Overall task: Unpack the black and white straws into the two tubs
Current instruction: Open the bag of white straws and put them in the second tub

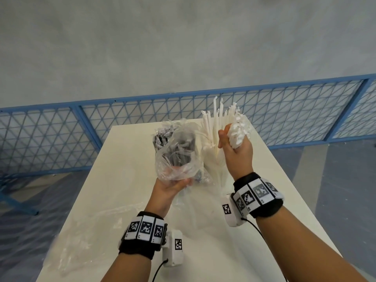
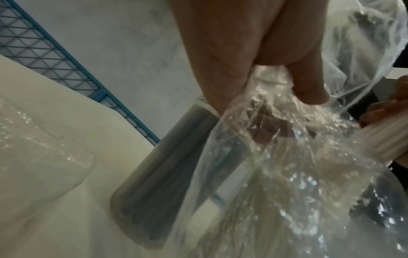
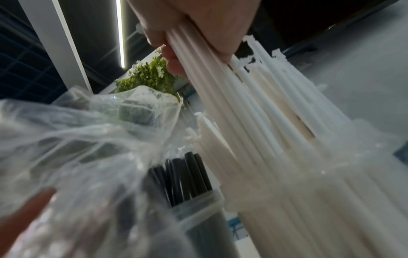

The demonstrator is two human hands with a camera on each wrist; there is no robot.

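My right hand [image 1: 230,139] grips the upper part of a thick bundle of white straws [image 1: 218,119], whose lower ends stand in a translucent tub [image 1: 215,171] on the table. The right wrist view shows the same white straws [image 3: 243,122] fanning down into that tub [image 3: 331,192]. My left hand [image 1: 179,183] holds a crumpled clear plastic bag [image 1: 179,151] up beside them. Behind the bag, black straws [image 3: 187,174] stand upright in a second tub [image 2: 165,174]. In the left wrist view my fingers [image 2: 304,87] pinch the gathered bag [image 2: 287,157].
A second clear plastic bag [image 1: 85,237] lies flat on the front left of the white table [image 1: 126,180]. A blue mesh fence [image 1: 61,139] runs behind the table's far edge. Green foliage [image 3: 150,75] shows high in the right wrist view.
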